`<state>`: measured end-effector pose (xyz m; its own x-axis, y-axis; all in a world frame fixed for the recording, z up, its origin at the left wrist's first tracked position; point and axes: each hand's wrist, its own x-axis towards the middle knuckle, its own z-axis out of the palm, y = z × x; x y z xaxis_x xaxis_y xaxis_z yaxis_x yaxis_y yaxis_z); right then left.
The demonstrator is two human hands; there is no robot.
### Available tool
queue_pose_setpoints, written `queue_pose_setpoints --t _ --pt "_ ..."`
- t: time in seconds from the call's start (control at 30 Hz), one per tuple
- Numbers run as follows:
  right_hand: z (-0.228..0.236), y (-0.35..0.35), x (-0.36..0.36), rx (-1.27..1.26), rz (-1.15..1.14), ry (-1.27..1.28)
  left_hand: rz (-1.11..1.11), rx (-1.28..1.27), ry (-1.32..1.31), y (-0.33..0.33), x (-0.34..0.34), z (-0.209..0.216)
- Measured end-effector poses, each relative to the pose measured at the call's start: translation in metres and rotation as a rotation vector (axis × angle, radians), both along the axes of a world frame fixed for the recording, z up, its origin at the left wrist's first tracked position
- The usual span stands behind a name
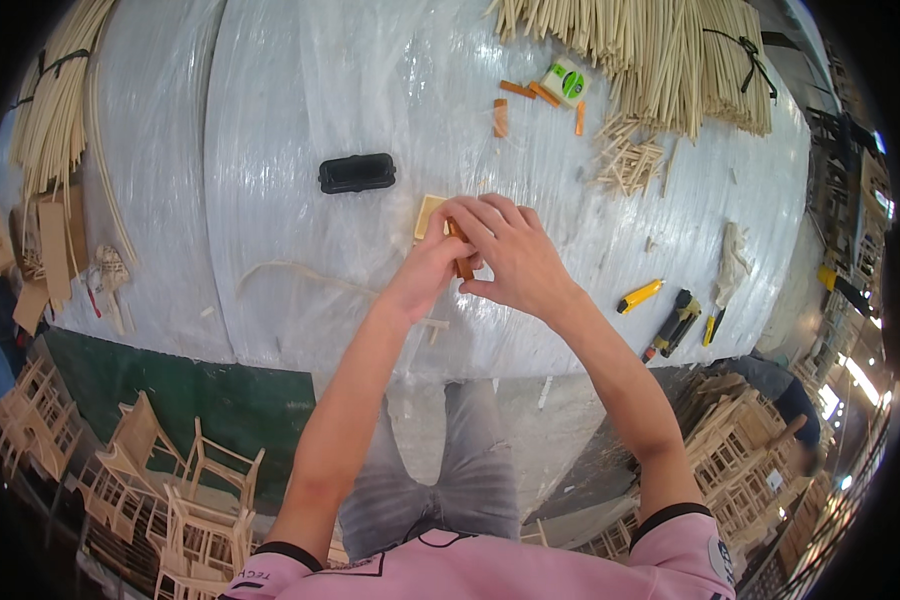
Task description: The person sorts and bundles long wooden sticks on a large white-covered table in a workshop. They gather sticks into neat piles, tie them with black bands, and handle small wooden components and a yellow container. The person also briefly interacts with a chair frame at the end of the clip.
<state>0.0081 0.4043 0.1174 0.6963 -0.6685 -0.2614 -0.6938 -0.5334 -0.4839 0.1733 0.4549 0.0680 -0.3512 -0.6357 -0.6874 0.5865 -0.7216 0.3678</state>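
Over the middle of the plastic-covered table, my hands are close together around a small orange-brown bar (464,266). My left hand (426,272) grips it, its fingers curled and partly hidden. My right hand (515,258) closes on the same bar from the other side, with its fingers bent over the top. Just beyond my left hand lies a small pale yellow block or box (429,212), partly covered by the fingers. A black oblong case (357,173) rests farther to the left.
Several orange-brown pieces (500,118) lie beside a small box with a green label (566,82). Bundles of thin wooden sticks (660,60) cover the far right. A yellow utility knife (641,296) and a black tool (674,325) lie right. Wooden chairs (205,530) stand below the table.
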Motion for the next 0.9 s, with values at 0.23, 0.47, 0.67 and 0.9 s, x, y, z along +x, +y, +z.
queue_pose_setpoints --t 0.23,0.47,0.67,0.9 --pt "0.0 0.009 0.007 -0.094 -0.041 -0.011 0.027 -0.014 0.056 0.018 0.005 -0.012" --pt "-0.004 0.012 0.006 -0.082 -0.045 -0.02 -0.108 -0.086 0.019 0.015 0.007 0.002" --pt "-0.006 0.012 0.001 -0.004 -0.096 -0.062 -0.119 -0.125 0.032 0.021 0.005 -0.005" --pt "0.003 0.028 0.001 0.076 -0.211 -0.277 -0.052 -0.148 0.418 0.032 0.024 -0.02"
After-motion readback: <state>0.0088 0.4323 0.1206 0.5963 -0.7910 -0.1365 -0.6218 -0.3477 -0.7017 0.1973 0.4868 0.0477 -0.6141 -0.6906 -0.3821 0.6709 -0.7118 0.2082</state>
